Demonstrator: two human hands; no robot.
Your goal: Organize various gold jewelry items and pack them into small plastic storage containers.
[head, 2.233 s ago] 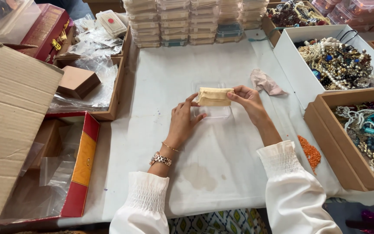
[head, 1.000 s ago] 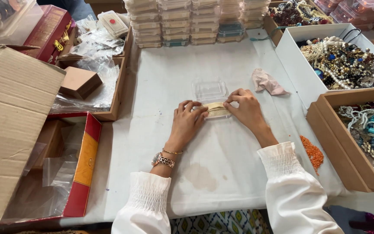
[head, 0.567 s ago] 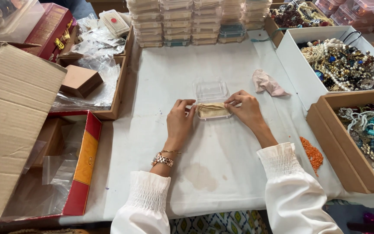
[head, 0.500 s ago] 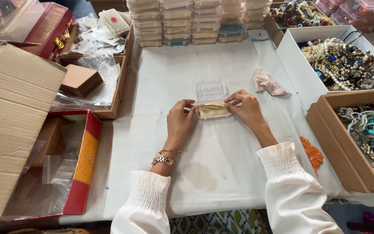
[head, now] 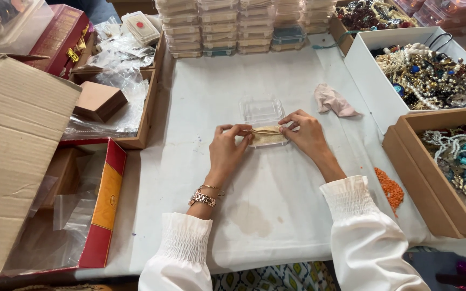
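A small beige cloth pouch (head: pixel 266 136) lies in the lower half of a clear plastic hinged box (head: pixel 261 112) in the middle of the white-covered table (head: pixel 276 215). My left hand (head: pixel 226 151) pinches the pouch's left end with its fingertips. At the pouch's right end my right hand (head: pixel 304 133) presses with its fingers. The box's clear lid stands open behind the pouch. Both arms wear white gathered sleeves, and the left wrist carries bracelets.
Stacks of clear small boxes (head: pixel 238 24) line the far edge. A pink cloth (head: pixel 333 101) lies right of the hands. Cardboard boxes of beaded jewellery (head: pixel 459 161) and a white box (head: pixel 427 75) stand right; orange beads (head: pixel 389 187) near them. Cartons and plastic bags (head: pixel 103 102) crowd the left.
The pouch was held up above the clear box, then brought down into it. Both hands now press it flat at its ends, the fingers shifting slightly.
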